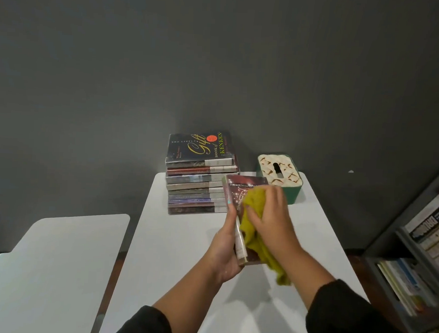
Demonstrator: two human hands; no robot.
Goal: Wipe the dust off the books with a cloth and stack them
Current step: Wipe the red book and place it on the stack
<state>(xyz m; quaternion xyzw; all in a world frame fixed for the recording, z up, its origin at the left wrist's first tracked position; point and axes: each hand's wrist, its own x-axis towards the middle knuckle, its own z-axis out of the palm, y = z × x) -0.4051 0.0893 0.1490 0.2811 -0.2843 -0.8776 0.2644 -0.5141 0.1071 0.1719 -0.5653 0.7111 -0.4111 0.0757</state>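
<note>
Nearly done: tall stack of books stands at frame centre.
Left hand grips dark red book; right hand presses yellow cloth on its cover, wiping unfinished.

— What's on my tabletop at the far end?
— A green tissue box with a cream patterned lid and a dark slot, near the right corner by the grey wall.
— And to my left?
— A second white tabletop, set apart by a narrow gap.
— On my right?
— A grey bookshelf, its shelves packed with books, some lying flat.
</note>
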